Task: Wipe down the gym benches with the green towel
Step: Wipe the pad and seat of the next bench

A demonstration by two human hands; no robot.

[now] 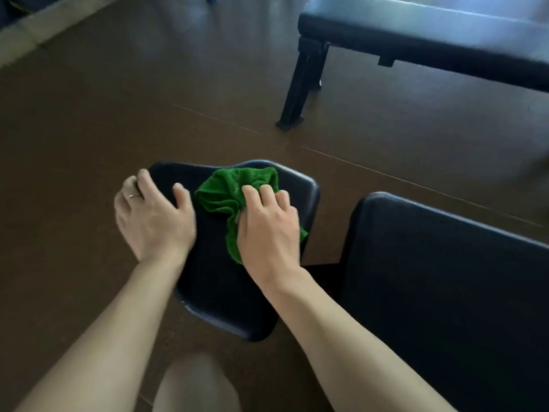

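Observation:
A crumpled green towel point(228, 194) lies on the small black seat pad point(219, 292) of a gym bench in the middle of the view. My right hand point(267, 224) presses down on the towel, fingers curled into the cloth. My left hand point(151, 212) rests on the pad's left far edge, fingers spread, a ring on one finger. The bench's larger black back pad point(445, 292) lies to the right of the seat pad, with a gap between them.
A second black flat bench point(416, 31) on black metal legs point(300, 93) stands at the far right. Brown rubber floor point(118, 114) surrounds the benches. A pale strip point(29, 34) runs along the far left. My knee point(196, 385) shows at the bottom.

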